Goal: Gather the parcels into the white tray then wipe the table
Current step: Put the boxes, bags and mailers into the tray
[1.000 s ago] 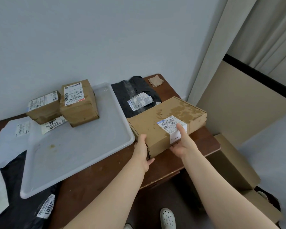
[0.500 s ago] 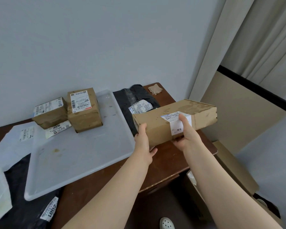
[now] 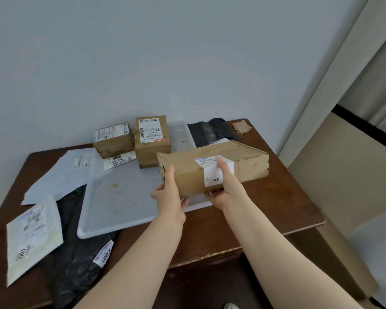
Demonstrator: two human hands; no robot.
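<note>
Both hands hold a long flat cardboard box (image 3: 250, 165) in the air above the right end of the white tray (image 3: 125, 201). My left hand (image 3: 168, 195) grips its near left corner, and my right hand (image 3: 225, 186) grips its front side over the white label. A taller brown parcel (image 3: 152, 141) stands at the tray's far end. A smaller brown parcel (image 3: 113, 139) sits to its left on a labelled white mailer (image 3: 119, 160). A black mailer bag (image 3: 212, 132) lies beyond the held box.
On the brown table (image 3: 276, 208), a pale grey mailer (image 3: 65, 175), a white labelled pouch (image 3: 31, 237) and a black bag (image 3: 76, 264) lie at the left. A small tan cloth (image 3: 242, 127) sits in the far right corner. Cardboard leans beside the table on the right.
The long box was lifted off the table's right side and carried left over the tray's right end. My view has shifted, showing more of the table's left side.
</note>
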